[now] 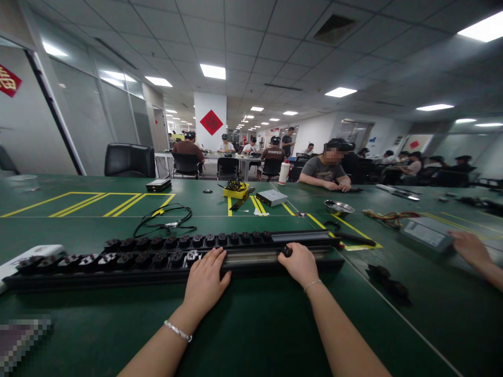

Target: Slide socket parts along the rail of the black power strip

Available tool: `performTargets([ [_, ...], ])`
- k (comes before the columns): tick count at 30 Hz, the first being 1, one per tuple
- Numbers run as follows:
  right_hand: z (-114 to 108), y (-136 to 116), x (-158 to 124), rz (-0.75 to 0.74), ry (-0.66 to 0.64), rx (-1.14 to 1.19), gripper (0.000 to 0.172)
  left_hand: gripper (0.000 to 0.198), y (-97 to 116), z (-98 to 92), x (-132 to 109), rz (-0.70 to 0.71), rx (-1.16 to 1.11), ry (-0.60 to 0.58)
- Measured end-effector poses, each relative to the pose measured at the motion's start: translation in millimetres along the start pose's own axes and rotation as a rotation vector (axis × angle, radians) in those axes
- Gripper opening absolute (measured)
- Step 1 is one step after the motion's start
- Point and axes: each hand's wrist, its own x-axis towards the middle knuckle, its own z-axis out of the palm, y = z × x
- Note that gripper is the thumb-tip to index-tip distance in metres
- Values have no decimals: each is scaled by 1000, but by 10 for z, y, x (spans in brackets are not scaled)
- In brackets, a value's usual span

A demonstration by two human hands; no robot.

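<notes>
A long black rail [251, 257], which looks like a power strip housing, lies across the table in front of me. Black socket-like modules [143, 258] line its left part, some with pale tops. My left hand [205, 276] rests on the rail at the end of that row, fingers stretched out and thumb apart. Farther right, my right hand [301, 264] is closed around a small black piece [288, 252] over the bare part of the channel; its exact kind is mostly hidden. Just behind lies a second black rail [302, 237] with a similar row of modules.
A black cable [163, 222] lies behind the rails. Farther back are a yellow box [234, 189], a grey metal box [271, 197] and a steel bowl [339, 207]. Another person's hand [473, 250] touches a metal power supply [426, 234] at right. A co-worker [328, 167] sits opposite.
</notes>
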Motion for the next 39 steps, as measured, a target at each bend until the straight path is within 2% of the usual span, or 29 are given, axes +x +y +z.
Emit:
performTargets([
  [14, -8, 6, 6, 3, -13, -5, 24, 43, 10, -10, -1, 5, 5, 2],
  [39, 19, 30, 16, 6, -1, 23, 19, 44, -5, 17, 3, 3, 5, -5],
])
